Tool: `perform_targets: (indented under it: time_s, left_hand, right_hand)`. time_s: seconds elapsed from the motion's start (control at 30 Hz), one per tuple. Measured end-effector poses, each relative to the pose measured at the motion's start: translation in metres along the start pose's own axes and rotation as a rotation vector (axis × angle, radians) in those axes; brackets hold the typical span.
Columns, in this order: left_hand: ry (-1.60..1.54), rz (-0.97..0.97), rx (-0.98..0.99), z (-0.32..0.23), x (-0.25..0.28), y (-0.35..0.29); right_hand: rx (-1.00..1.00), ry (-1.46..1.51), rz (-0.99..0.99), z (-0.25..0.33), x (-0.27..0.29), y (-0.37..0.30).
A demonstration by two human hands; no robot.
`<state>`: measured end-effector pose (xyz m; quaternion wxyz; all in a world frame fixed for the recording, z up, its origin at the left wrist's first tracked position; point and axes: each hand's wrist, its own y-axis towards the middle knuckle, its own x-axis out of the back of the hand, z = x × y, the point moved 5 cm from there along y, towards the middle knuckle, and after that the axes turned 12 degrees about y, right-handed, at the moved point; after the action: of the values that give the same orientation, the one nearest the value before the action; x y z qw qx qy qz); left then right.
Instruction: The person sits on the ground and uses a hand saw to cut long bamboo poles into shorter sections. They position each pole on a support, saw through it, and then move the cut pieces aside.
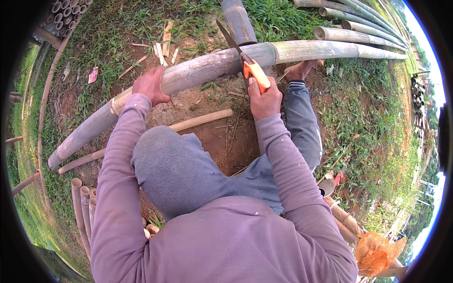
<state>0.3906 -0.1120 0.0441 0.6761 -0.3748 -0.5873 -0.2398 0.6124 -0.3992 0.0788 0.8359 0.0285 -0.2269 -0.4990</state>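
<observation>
Gripping an orange-handled saw (255,73) across a thick bamboo pole (203,70), the right hand (266,98) is closed; the left hand (151,86), spread wide, clasps the pole farther left.

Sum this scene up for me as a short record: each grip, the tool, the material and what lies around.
Left grip: laid on the large bamboo pole
Right grip: closed on the saw by its orange handle
Blade: crosses over the pole in this view; cut depth not visible
Nearby: thinner bamboo length, pale strips
Upper right: bamboo poles
Lower right: orange mesh
</observation>
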Motion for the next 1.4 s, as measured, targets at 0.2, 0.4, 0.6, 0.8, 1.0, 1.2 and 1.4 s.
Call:
perform_targets:
  time_s: [0.2,0.4,0.6,0.8,1.0,1.2,1.4]
  left_hand:
    - [0.031,0.016,0.025,0.007,-0.001,-0.009]
    - [-0.007,-0.016,-0.005,-0.002,-0.003,0.002]
    - [0.011,-0.014,0.036,0.013,-0.011,-0.007]
    - [0.028,-0.016,0.016,0.000,-0.009,-0.006]
    - [0.039,-0.062,0.016,0.000,-0.016,-0.004]
    - [0.006,-0.078,0.027,0.007,-0.024,-0.008]
    - [0.013,-0.127,-0.021,-0.004,-0.023,0.000]
  right_hand:
    - [-0.152,0.182,0.107,0.046,0.140,-0.158]
    - [-0.095,0.023,0.061,0.003,0.022,-0.013]
    - [-0.036,0.041,0.093,0.048,0.067,-0.074]
    - [0.025,0.029,0.021,0.033,0.086,-0.112]
    - [-0.025,-0.080,0.036,0.022,-0.005,0.004]
    - [-0.030,-0.042,0.133,0.061,0.128,-0.156]
    - [-0.084,-0.033,0.049,0.001,0.008,-0.012]
